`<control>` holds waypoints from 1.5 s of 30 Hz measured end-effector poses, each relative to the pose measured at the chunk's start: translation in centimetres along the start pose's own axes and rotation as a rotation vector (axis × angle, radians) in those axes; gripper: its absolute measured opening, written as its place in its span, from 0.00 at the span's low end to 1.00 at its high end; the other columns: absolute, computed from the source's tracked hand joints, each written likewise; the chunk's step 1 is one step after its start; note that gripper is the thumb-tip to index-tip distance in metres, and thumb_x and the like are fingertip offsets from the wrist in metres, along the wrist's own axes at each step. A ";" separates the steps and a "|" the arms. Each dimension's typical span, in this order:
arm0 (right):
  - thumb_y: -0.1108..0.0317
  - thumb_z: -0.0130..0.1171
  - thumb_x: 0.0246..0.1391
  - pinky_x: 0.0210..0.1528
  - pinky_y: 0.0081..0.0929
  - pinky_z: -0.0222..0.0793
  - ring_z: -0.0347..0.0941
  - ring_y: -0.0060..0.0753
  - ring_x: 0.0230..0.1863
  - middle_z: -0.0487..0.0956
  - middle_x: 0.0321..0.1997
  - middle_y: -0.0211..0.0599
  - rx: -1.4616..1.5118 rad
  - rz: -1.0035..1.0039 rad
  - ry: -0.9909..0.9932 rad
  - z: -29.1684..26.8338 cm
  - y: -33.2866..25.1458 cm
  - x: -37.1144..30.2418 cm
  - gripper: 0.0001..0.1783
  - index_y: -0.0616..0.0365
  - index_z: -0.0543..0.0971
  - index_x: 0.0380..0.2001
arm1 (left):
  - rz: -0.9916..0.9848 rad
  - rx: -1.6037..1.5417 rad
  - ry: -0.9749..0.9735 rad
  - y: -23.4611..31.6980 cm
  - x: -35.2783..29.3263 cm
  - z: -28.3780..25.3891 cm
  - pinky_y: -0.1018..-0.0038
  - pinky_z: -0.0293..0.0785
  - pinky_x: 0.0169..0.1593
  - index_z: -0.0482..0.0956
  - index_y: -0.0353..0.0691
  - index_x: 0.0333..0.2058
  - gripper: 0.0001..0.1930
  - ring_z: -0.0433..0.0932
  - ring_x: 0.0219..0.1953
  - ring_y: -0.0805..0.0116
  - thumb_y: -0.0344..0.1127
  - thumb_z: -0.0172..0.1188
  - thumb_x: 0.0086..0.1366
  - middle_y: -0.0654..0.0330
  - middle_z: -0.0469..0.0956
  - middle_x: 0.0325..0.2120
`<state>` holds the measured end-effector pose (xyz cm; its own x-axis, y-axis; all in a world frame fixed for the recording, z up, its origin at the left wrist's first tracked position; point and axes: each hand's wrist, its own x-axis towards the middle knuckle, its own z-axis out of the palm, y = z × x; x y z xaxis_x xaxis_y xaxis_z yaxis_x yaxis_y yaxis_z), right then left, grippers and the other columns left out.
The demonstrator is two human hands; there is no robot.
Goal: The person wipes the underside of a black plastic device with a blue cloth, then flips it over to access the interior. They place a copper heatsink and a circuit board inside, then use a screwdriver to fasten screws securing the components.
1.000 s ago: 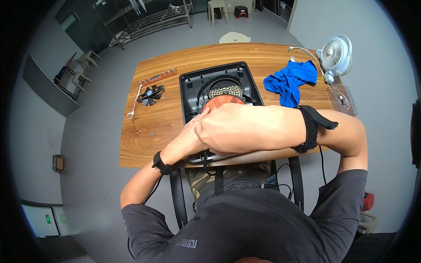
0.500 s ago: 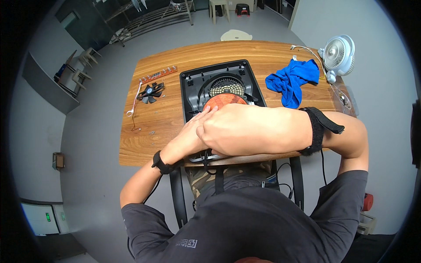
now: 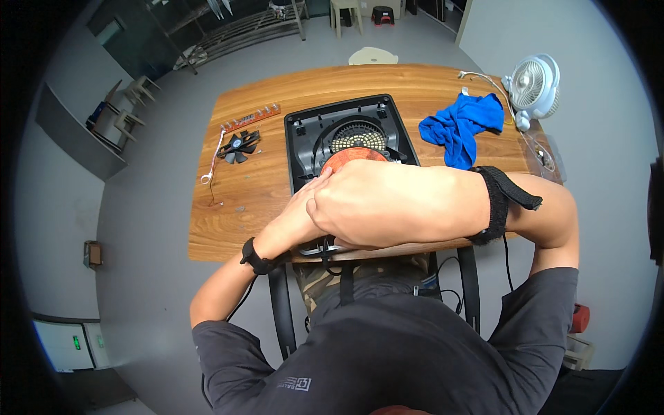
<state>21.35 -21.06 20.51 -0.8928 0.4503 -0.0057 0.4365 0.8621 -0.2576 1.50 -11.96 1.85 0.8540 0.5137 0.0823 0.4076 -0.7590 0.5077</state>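
Observation:
A black appliance housing (image 3: 304,138) lies open on the wooden table (image 3: 228,228), with a round orange coil (image 3: 349,155) and a pale round grille (image 3: 357,135) inside. My right hand (image 3: 366,207) hovers close to the camera over the housing's near part, back of the hand up, fingers hidden. My left hand (image 3: 294,218) lies partly under it, its fingertips reaching the near left edge of the orange coil. What either hand grips is hidden. Black straps wrap my right forearm (image 3: 494,204) and left wrist (image 3: 254,259).
A crumpled blue cloth (image 3: 460,124) lies right of the housing, with a white desk fan (image 3: 532,83) at the far right corner. A small black fan (image 3: 237,145), an orange strip board (image 3: 250,119) and a white cable (image 3: 213,162) lie to the left.

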 end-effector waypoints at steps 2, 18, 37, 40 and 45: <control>0.68 0.60 0.56 0.44 0.40 0.76 0.82 0.48 0.36 0.81 0.30 0.50 -0.063 0.001 0.054 0.2 0.2 0.1 0.11 0.67 0.78 0.35 | 0.006 -0.062 -0.003 0.7 0.2 -0.8 0.54 0.60 0.73 0.73 0.39 0.64 0.37 0.65 0.70 0.39 0.51 0.70 0.60 0.42 0.70 0.66; 0.71 0.62 0.54 0.40 0.38 0.79 0.83 0.50 0.35 0.83 0.28 0.50 -0.098 0.013 0.112 1.9 1.6 0.7 0.10 0.69 0.79 0.35 | -0.027 -0.019 -0.021 1.6 -0.1 -1.3 0.54 0.60 0.74 0.75 0.36 0.62 0.40 0.67 0.68 0.43 0.49 0.77 0.52 0.42 0.72 0.64; 0.72 0.64 0.58 0.41 0.47 0.78 0.81 0.57 0.41 0.76 0.44 0.48 -0.217 0.160 0.169 -2.6 2.5 0.5 0.16 0.63 0.71 0.47 | 0.117 0.023 0.104 -1.2 -2.8 -6.9 0.56 0.73 0.63 0.78 0.38 0.59 0.34 0.76 0.59 0.45 0.45 0.76 0.57 0.48 0.76 0.57; 0.70 0.63 0.59 0.47 0.49 0.77 0.80 0.60 0.47 0.79 0.44 0.52 -0.169 0.245 0.209 -2.8 4.6 0.1 0.16 0.64 0.72 0.46 | -0.044 0.076 0.047 -4.0 -4.4 -9.7 0.58 0.76 0.59 0.79 0.36 0.58 0.26 0.79 0.55 0.47 0.37 0.72 0.62 0.48 0.79 0.53; 0.58 0.62 0.65 0.48 0.50 0.74 0.77 0.59 0.48 0.77 0.45 0.51 -0.153 0.332 0.295 -1.3 8.2 -0.5 0.19 0.62 0.71 0.46 | -0.363 0.222 0.149 -13.8 -7.0 -11.0 0.61 0.81 0.50 0.84 0.33 0.44 0.11 0.84 0.45 0.50 0.29 0.67 0.64 0.48 0.83 0.42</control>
<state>25.50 -13.90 19.69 -0.6424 0.7351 0.2168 0.7240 0.6749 -0.1429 -13.65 -0.62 3.72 0.5939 0.8020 0.0633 0.7454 -0.5782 0.3316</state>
